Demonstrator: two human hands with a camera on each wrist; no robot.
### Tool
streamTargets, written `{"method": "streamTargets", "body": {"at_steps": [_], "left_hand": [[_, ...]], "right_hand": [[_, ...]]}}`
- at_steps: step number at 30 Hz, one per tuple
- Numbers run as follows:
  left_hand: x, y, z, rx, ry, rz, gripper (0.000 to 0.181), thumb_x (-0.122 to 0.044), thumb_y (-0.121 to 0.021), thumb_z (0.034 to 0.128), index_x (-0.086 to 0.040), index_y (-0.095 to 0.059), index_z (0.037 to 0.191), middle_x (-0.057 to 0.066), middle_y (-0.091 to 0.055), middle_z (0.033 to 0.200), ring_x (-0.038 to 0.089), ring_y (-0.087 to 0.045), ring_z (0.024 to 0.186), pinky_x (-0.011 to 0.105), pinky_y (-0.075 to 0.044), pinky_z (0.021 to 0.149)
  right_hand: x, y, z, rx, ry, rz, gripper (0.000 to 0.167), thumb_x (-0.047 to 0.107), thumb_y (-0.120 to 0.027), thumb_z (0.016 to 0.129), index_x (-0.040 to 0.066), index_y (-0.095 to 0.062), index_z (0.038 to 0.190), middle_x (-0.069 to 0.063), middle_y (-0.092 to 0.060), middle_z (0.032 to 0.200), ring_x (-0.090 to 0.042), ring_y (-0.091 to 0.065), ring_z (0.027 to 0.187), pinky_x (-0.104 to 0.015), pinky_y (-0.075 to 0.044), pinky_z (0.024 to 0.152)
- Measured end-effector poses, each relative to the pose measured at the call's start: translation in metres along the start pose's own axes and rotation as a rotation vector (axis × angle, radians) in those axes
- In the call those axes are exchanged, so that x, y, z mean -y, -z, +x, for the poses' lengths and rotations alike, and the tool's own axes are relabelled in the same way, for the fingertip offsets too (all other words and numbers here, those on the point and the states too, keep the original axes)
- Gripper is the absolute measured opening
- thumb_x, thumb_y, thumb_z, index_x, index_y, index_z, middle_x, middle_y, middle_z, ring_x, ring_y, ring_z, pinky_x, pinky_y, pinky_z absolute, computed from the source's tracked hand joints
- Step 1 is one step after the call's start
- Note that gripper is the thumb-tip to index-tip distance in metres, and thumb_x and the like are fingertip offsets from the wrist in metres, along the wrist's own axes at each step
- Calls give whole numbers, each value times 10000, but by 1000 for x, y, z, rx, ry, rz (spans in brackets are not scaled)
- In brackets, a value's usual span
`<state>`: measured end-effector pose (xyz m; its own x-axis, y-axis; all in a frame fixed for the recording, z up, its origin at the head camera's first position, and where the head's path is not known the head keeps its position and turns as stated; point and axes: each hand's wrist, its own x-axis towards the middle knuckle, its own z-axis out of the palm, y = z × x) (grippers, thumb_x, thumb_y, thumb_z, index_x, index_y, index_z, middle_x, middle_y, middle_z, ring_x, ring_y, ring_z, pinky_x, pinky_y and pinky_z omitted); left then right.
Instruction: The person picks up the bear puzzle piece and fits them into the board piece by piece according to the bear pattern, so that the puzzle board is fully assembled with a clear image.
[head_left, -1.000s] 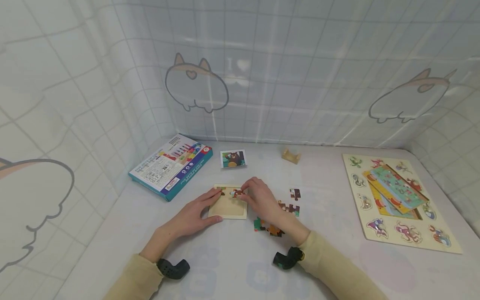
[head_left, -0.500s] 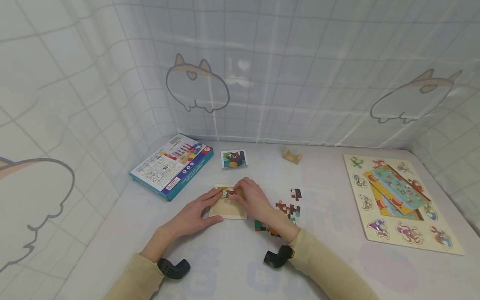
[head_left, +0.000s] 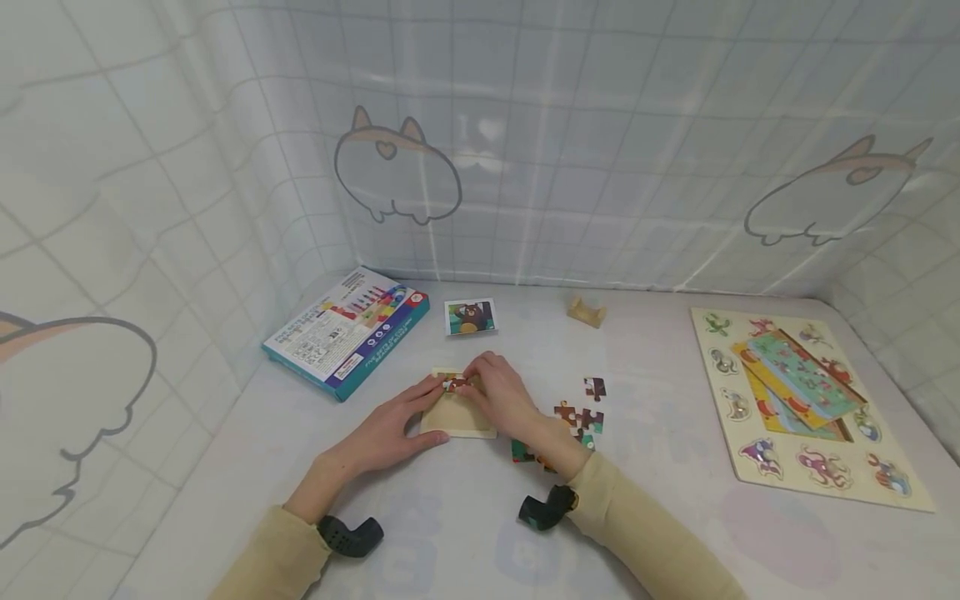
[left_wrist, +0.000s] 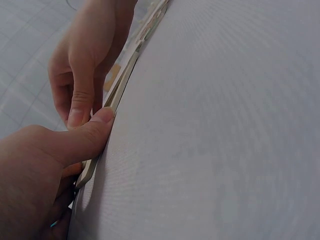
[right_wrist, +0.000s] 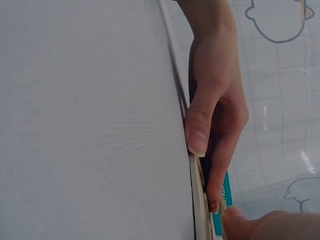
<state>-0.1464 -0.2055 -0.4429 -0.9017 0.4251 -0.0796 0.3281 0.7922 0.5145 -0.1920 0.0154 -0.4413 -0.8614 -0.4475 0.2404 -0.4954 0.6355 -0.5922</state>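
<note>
A shallow wooden puzzle tray (head_left: 461,418) lies on the table before me. My left hand (head_left: 384,433) grips its left side, thumb at the near corner and fingers at the far one; the left wrist view shows that thumb on the tray's edge. From the right, my right hand (head_left: 504,402) pinches a brown and colourful jigsaw piece (head_left: 453,384) inside the tray, along the far rim, next to my left fingertips. Fingers partly cover the piece, so its exact seating cannot be told. Several loose jigsaw pieces (head_left: 591,420) lie right of the tray, some hidden under my right forearm.
Behind the tray stands a bear picture card (head_left: 470,318). A teal and white box (head_left: 347,333) lies at the back left, a small wooden holder (head_left: 586,312) at the back. At the right is a large knob puzzle board (head_left: 738,450) with colourful boards (head_left: 802,379) on it.
My right hand has slid left along the tray's far rim with the jigsaw piece, up to my left fingertips. The left hand has stayed on the tray. More loose pieces now show.
</note>
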Motion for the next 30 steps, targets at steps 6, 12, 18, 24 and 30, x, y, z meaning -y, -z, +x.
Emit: {"method": "streamTargets", "body": {"at_steps": [6,12,18,24,30], "left_hand": [[0,-1,1,-2,-1,8,853,-580,-659,895,-195,-318,1575,-8,-238,1659,248,-243,1525,509,-337,1182],[2,-3,1,-11,1,-4,849,-585,-654,898,-230,-300,1583,-7,-254,1654,256,-256,1520,527,-338,1180],[3,-4,2,-16,-1,-17,853,-591,-653,894,-261,-283,1588,-22,-251,1655,249,-252,1522,528,-334,1181],[1,-2,2,-10,7,-23,850,-580,-659,896,-266,-279,1589,-22,-245,1657,247,-243,1525,524,-331,1184],[1,-2,2,-10,6,-15,844,-571,-661,899,-272,-279,1589,-18,-255,1654,246,-247,1524,522,-335,1182]], "right_hand": [[-3,-3,-1,-18,3,-26,222,253,-700,947,60,-670,1053,-47,-614,1073,-177,-557,958,-326,-515,851],[-5,-3,0,-21,0,-16,230,249,-702,945,54,-669,1063,-57,-614,1084,-191,-559,969,-341,-518,856],[-6,-2,0,-20,-10,5,211,219,-698,947,40,-664,1054,-69,-612,1085,-201,-561,979,-356,-520,866],[-8,-2,0,-43,13,15,205,188,-710,935,21,-657,1040,-84,-610,1073,-216,-556,962,-364,-518,845],[-10,-4,0,-83,45,-35,204,176,-726,920,12,-658,1022,-89,-607,1047,-209,-544,911,-329,-515,794]]}}
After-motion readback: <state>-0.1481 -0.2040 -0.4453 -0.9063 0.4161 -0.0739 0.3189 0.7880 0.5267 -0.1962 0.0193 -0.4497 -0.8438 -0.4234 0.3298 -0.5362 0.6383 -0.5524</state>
